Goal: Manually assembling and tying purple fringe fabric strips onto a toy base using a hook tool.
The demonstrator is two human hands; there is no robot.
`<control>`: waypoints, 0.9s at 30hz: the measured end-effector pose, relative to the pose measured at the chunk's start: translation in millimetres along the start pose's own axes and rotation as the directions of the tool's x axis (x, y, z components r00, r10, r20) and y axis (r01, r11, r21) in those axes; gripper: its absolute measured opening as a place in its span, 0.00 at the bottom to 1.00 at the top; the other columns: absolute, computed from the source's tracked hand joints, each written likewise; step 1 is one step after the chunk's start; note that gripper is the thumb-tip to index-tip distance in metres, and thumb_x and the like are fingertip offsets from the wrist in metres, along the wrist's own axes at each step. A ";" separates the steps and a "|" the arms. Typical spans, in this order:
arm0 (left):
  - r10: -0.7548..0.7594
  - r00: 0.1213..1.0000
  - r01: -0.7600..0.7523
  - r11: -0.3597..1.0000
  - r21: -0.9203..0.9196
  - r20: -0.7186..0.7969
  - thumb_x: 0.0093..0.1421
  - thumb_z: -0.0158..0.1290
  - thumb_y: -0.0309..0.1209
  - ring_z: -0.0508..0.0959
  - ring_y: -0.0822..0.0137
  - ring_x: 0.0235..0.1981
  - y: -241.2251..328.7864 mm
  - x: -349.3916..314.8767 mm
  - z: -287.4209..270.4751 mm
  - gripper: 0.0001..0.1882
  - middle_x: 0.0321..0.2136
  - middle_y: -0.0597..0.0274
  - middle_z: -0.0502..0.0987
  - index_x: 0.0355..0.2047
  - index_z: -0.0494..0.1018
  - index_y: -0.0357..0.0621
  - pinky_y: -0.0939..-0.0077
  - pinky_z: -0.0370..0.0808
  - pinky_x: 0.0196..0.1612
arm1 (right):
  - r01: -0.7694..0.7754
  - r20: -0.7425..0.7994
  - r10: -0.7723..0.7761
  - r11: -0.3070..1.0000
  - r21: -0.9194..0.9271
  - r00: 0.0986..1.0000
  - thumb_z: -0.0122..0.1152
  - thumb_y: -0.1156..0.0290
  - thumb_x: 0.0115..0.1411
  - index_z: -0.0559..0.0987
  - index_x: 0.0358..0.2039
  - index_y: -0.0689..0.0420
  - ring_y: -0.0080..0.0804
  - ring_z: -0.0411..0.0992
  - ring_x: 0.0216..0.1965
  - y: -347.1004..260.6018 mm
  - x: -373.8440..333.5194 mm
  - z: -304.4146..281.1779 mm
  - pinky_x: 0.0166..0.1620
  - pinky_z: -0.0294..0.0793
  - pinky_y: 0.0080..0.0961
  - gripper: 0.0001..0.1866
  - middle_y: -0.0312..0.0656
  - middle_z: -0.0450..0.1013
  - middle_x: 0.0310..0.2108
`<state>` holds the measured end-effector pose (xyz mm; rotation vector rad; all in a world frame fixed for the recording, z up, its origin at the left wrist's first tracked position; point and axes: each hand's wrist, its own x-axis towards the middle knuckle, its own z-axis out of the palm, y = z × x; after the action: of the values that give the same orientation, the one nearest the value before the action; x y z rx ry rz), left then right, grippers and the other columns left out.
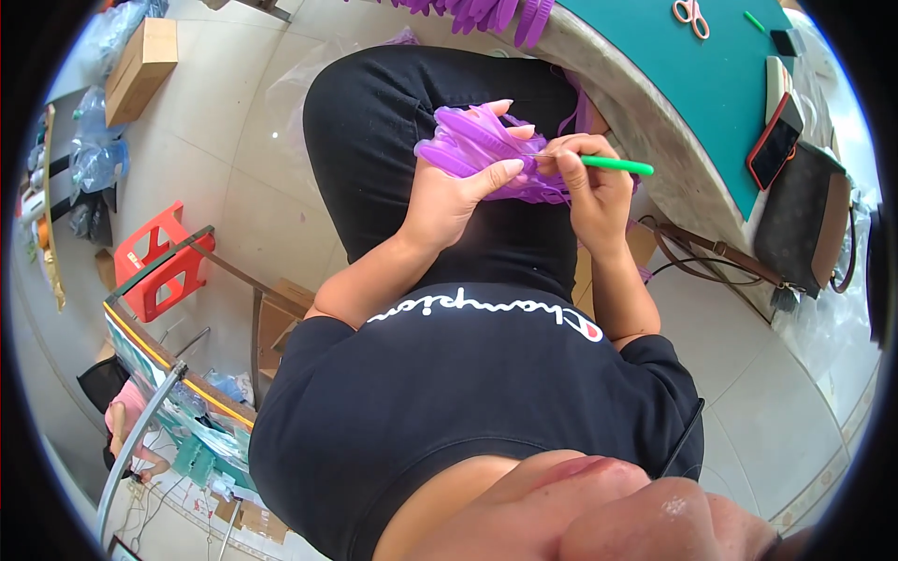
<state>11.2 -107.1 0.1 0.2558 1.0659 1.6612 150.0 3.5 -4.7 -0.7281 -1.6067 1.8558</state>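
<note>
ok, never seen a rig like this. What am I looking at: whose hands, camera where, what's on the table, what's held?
No robot here: these are a person's two bare hands. The single picture comes from a wide fisheye camera worn on their head, looking down, so straight edges bend. The left hand holds a purple bundle above the lap; the right hand grips a green-handled tool, its thin tip at the bundle. The green-topped table carries scissors, with a phone near its edge.
</note>
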 end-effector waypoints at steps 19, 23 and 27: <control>-0.004 0.999 -0.002 0.994 0.114 0.047 0.57 0.59 0.27 0.80 0.70 0.31 -1.3 -0.6 -6.7 0.07 0.28 0.58 0.80 0.33 0.75 0.35 0.76 0.77 0.38 | 0.117 0.070 -0.105 0.976 -0.182 0.992 0.48 0.73 0.67 0.72 0.36 0.62 0.27 0.70 0.27 -39.7 62.8 -50.3 0.33 0.70 0.22 0.06 0.40 0.71 0.23; 0.070 0.996 -0.071 0.998 0.000 -0.060 0.60 0.56 0.26 0.81 0.70 0.30 -3.8 11.9 -2.1 0.05 0.28 0.59 0.80 0.33 0.75 0.36 0.76 0.77 0.37 | 0.700 0.413 -0.567 0.620 -0.356 0.712 0.60 0.79 0.57 0.75 0.33 0.64 0.36 0.76 0.31 -23.2 30.7 -13.6 0.34 0.76 0.28 0.04 0.47 0.75 0.28; 0.098 0.994 -0.099 0.995 -0.030 -0.052 0.60 0.55 0.26 0.80 0.71 0.29 -2.4 15.3 -3.4 0.05 0.28 0.60 0.80 0.33 0.76 0.37 0.77 0.77 0.36 | 0.771 0.486 -0.599 0.501 -0.392 0.636 0.66 0.78 0.51 0.76 0.34 0.63 0.40 0.76 0.29 -12.2 29.5 -7.1 0.30 0.76 0.26 0.09 0.48 0.75 0.29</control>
<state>4.8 -95.7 -8.8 0.2500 1.0777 1.7799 135.7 31.2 5.5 0.0612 -2.2504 0.8752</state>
